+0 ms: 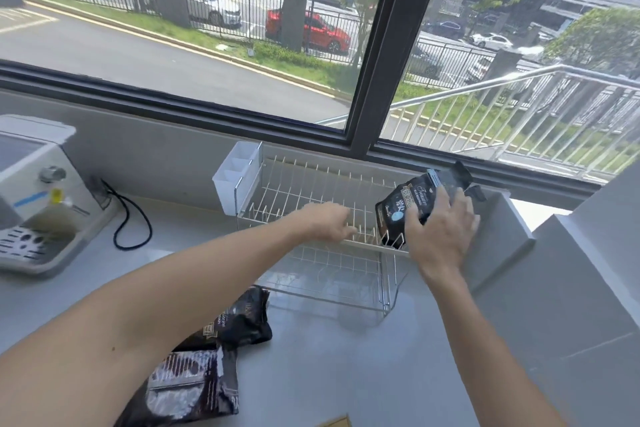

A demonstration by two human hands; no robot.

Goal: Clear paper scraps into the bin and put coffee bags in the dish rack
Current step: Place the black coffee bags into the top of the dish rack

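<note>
Three coffee bags are visible, all black. One coffee bag (412, 204) stands at the right end of the upper level of the dish rack (304, 184), leaning a little, with its bottom between the wires. The right hand (441, 230) holds this bag from the front, fingers spread over its lower right part and thumb on the front of the bag. The left hand (325, 220) is over the front edge of the same level, near the middle, with its fingers curled down at the wire prongs; I cannot tell if it really grips a wire or only touches it.

The other two bags lie flat on the grey tabletop (329, 364), in front of the rack and partly under the left forearm: one bag with dark lettering (242, 317) nearer the rack, and one bag with a shiny white and black print (194, 388) nearer the person. They touch or overlap each other.

The rack is white wire with two levels and one white cutlery holder (235, 177) on its left side. At the far left stands one white machine (34, 191) with a black cable (133, 218) beside it. No bin appears in the view
</note>
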